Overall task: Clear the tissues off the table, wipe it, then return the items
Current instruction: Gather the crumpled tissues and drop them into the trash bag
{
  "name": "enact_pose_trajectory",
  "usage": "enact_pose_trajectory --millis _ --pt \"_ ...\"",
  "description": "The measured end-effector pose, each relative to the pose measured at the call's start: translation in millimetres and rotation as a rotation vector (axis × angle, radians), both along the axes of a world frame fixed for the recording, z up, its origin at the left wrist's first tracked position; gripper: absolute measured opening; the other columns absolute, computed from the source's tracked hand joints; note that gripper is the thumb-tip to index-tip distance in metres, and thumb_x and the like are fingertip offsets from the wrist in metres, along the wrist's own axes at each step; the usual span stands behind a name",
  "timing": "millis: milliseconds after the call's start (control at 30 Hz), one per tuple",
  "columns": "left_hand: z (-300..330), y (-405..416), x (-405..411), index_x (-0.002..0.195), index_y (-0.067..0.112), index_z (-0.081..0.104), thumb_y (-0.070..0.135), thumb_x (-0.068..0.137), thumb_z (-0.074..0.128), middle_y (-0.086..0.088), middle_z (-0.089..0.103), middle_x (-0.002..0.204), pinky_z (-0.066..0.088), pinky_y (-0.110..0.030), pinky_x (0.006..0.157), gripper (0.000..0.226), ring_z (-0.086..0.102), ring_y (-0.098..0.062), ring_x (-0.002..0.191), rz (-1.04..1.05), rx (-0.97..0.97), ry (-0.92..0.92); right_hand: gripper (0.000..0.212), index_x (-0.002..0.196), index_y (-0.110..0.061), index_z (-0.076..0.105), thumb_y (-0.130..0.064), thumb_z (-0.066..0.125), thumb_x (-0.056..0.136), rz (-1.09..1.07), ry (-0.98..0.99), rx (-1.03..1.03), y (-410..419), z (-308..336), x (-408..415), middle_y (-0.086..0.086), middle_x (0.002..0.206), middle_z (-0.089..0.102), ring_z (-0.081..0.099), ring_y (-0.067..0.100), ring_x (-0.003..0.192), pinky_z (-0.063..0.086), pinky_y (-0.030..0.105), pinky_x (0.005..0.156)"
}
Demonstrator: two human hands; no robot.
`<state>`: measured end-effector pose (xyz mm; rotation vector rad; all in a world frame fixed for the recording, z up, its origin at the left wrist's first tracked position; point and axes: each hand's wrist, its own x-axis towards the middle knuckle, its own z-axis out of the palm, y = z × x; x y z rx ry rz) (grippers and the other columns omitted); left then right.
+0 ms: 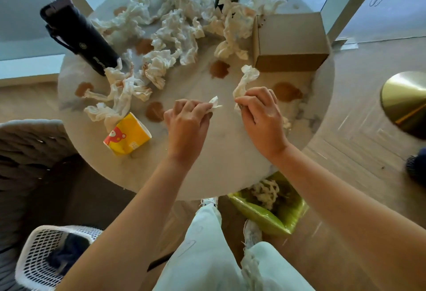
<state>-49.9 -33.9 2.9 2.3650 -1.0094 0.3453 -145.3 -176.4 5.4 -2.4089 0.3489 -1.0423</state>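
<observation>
Left hand [186, 124]: fingers curled, pinching a small tissue scrap [214, 104] above the bench [207, 164]. Right hand [260, 117], just beside the cardboard box [290, 44]: fingers clenched round a crumpled tissue [246, 80].

crumpled stained white tissues [175, 27] strewn across round marble table [207, 152]

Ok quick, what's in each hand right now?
Left hand: gripping a small tissue.
Right hand: gripping a long crumpled tissue.
</observation>
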Motion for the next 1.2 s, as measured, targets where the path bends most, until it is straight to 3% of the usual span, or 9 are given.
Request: enact_pose_trajectory --millis 267,433,533,633,700,800,967,1067,1200 --pt "-10 -9 -157 0.097 0.018 0.069 0.022 0.081 0.064 0.003 0.069 0.094 0.041 -0.033 0.077 0.017 0.054 -0.015 0.09 -0.257 -0.071 0.142 0.008 0.088 0.0 0.068 0.002 0.066 0.081 -0.144 0.059 0.088 20 -28 -169 0.014 0.086 0.062 0.055 0.022 0.082 0.04 0.018 0.084" --pt "-41 -2 -224 0.1 0.012 0.068 0.016 0.083 0.065 -0.004 0.068 0.089 0.051 -0.035 0.07 0.018 0.061 -0.021 0.081 -0.397 0.152 0.506 0.01 0.089 0.001 0.068 -0.004 0.063 0.083 -0.207 0.193 0.261 36 -67 -249 0.014 0.087 0.063 0.06 0.025 0.081 0.051 0.026 0.076" --pt "-59 -9 -230 0.1 0.011 0.066 0.017 0.084 0.062 -0.002 0.066 0.091 0.045 -0.026 0.069 0.017 0.059 -0.015 0.082 -0.236 0.313 0.817 0.014 0.09 0.001 0.069 0.006 0.064 0.079 -0.219 0.34 0.414 39 -93 -271 0.015 0.089 0.065 0.062 0.026 0.083 0.052 0.023 0.076" --pt "-83 -20 -220 0.1 0.008 0.064 0.017 0.085 0.062 -0.003 0.061 0.087 0.043 -0.024 0.063 0.018 0.056 -0.016 0.08 -0.014 0.377 1.14 0.017 0.098 -0.003 0.068 0.002 0.056 0.086 -0.313 0.538 0.743 35 -115 -274 0.012 0.102 0.061 0.057 0.021 0.089 0.039 0.006 0.071" --pt "-102 -28 -211 0.098 0.007 0.062 0.018 0.085 0.063 -0.004 0.058 0.086 0.048 -0.028 0.065 0.017 0.056 -0.018 0.081 0.108 0.394 1.296 0.019 0.102 -0.007 0.066 -0.004 0.051 0.09 -0.369 0.659 0.906 28 -136 -270 0.009 0.108 0.058 0.053 0.018 0.094 0.036 0.014 0.074" --pt "-130 -37 -200 0.1 0.011 0.059 0.021 0.085 0.064 -0.005 0.058 0.094 0.053 -0.034 0.076 0.019 0.057 -0.019 0.085 0.208 0.45 1.37 0.016 0.096 -0.015 0.064 -0.009 0.051 0.091 -0.404 0.72 1.095 19 -166 -262 0.007 0.107 0.059 0.055 0.022 0.097 0.044 0.027 0.075" --pt "-158 -51 -194 0.135 0.003 0.039 0.016 0.091 0.059 -0.015 0.047 0.131 0.052 -0.031 0.082 0.05 0.053 -0.026 0.114 0.23 0.326 1.619 0.03 0.112 -0.018 0.06 -0.004 0.046 0.09 -0.448 0.849 1.168 10 -198 -253 0.008 0.122 0.055 0.054 0.017 0.081 0.039 0.021 0.061" --pt "-157 -54 -193 0.139 0.004 0.034 0.011 0.094 0.051 -0.016 0.048 0.129 0.049 -0.029 0.091 0.049 0.054 -0.023 0.111 0.214 0.266 1.639 0.04 0.122 -0.02 0.056 -0.002 0.042 0.089 -0.454 0.9 1.157 2 -196 -248 0.01 0.127 0.053 0.048 0.015 0.068 0.036 0.021 0.051" --pt "-144 -49 -186 0.139 0.004 0.035 0.01 0.096 0.046 -0.014 0.052 0.12 0.049 -0.029 0.088 0.044 0.055 -0.022 0.103 0.165 0.301 1.606 0.041 0.128 -0.018 0.052 -0.001 0.043 0.092 -0.457 0.897 1.156 0 -177 -251 0.007 0.135 0.047 0.051 0.025 0.114 0.046 0.029 0.085"
